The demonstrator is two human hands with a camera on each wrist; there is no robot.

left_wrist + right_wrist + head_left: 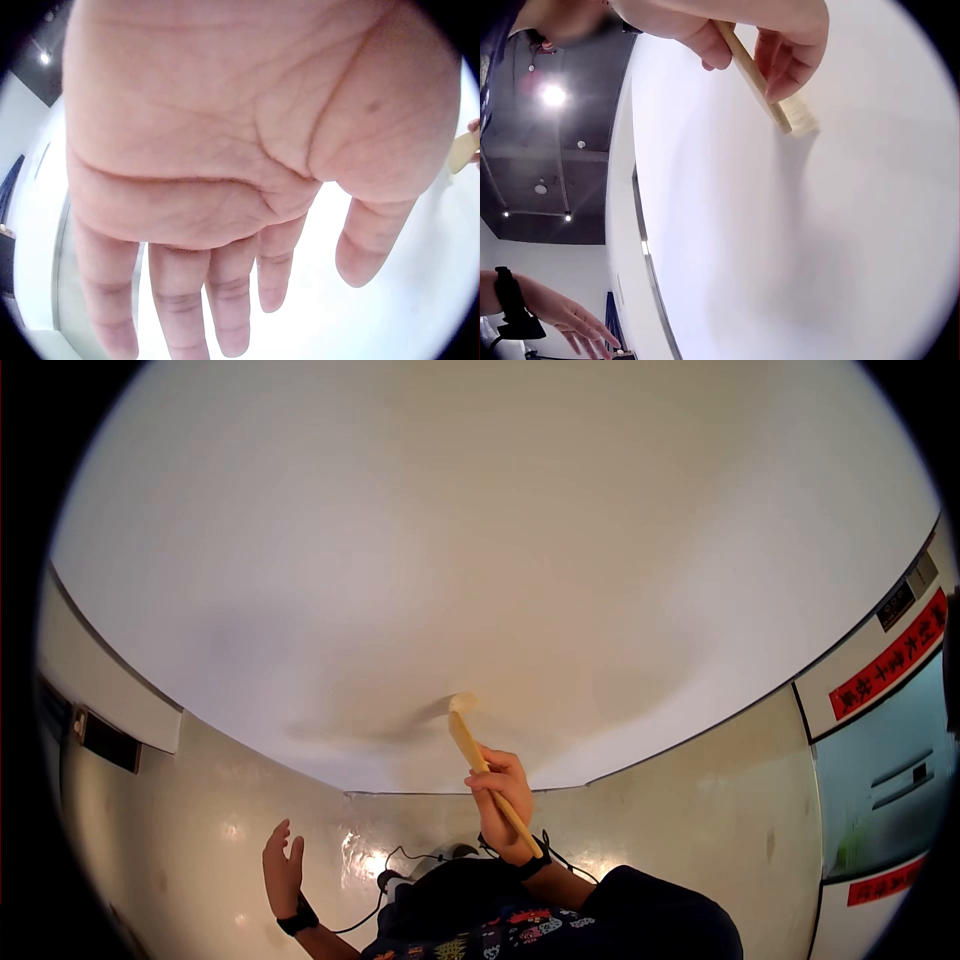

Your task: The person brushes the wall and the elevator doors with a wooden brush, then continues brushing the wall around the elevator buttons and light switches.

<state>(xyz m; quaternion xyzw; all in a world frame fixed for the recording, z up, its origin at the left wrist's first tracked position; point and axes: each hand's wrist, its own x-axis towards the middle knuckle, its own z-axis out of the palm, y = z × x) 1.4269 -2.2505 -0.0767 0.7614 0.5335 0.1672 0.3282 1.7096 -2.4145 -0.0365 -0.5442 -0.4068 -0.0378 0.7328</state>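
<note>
The right hand grips the handle of a pale wooden brush. Light bristles meet the white wall, with a shadow beside them. In the right wrist view, the right hand's thumb and fingers pinch the handle. The left hand hangs in the air to the left, its fingers loosely extended and holding nothing. Its palm and spread fingers fill much of the left wrist view.
A glossy floor lies below the wall. At the right are a bluish glass-like panel and red strips with characters. A dark rectangular object is at the left. Thin cables run near the person's body.
</note>
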